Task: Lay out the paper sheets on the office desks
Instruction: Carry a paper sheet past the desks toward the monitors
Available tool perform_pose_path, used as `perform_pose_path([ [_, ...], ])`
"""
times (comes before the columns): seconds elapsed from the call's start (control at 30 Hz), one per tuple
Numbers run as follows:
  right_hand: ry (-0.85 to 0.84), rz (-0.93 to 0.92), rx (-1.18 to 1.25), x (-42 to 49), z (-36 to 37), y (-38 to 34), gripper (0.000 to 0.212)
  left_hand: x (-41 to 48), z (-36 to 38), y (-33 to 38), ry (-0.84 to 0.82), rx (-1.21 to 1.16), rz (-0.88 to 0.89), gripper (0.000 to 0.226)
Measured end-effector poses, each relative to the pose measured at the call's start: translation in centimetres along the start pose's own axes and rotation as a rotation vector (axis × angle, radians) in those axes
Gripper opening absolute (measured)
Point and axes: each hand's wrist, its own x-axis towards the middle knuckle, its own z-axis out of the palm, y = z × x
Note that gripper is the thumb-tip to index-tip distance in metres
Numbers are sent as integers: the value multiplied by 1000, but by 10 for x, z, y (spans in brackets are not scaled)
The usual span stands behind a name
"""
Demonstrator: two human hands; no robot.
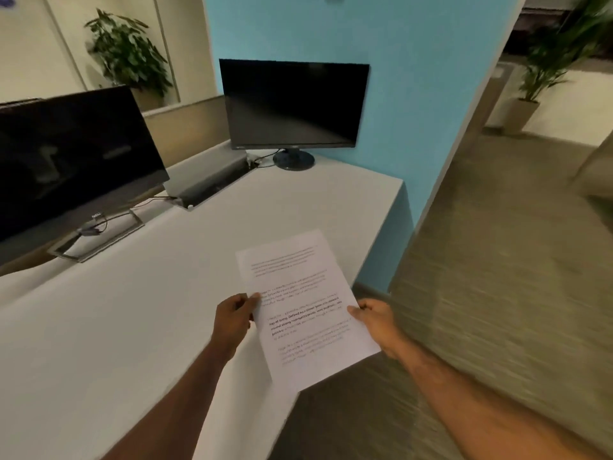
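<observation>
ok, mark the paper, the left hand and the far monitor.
paper (305, 310): head view, middle of the printed sheet.
left hand (234, 318): head view, back of the hand.
far monitor (293, 104): head view, centre of its dark screen.

An office is showing here: a dark monitor (293, 104) and a second monitor (73, 154) are standing on a long desk (132, 310) against a blue wall (414, 94), a potted plant (127, 51) is growing behind, and carpet (497, 260) is covering the walkway.

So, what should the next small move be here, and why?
Probably slide the paper sheet forward and left, then lower it flat: both the left hand and right hand pinch its side edges, and its near part overhangs the desk edge, with bare surface ahead.
</observation>
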Motion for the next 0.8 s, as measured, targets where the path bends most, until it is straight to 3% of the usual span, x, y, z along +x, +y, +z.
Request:
perform_pose_path([
  [0.37,-145,-52,-188,186,48,-63,11,131,-19,6,157,60,-97,41],
  [0.57,-287,-112,-307,285,81,-77,12,163,-25,-3,342,57,-159,14],
  [0.6,-305,-124,-312,301,85,-80,11,165,-23,-3,379,76,-177,17],
  [0.7,-384,-156,-348,342,96,-91,12,169,-12,-8,462,397,-172,42],
  [0.8,-471,-178,-368,373,101,-101,13,175,15,-15,364,888,-66,74],
])
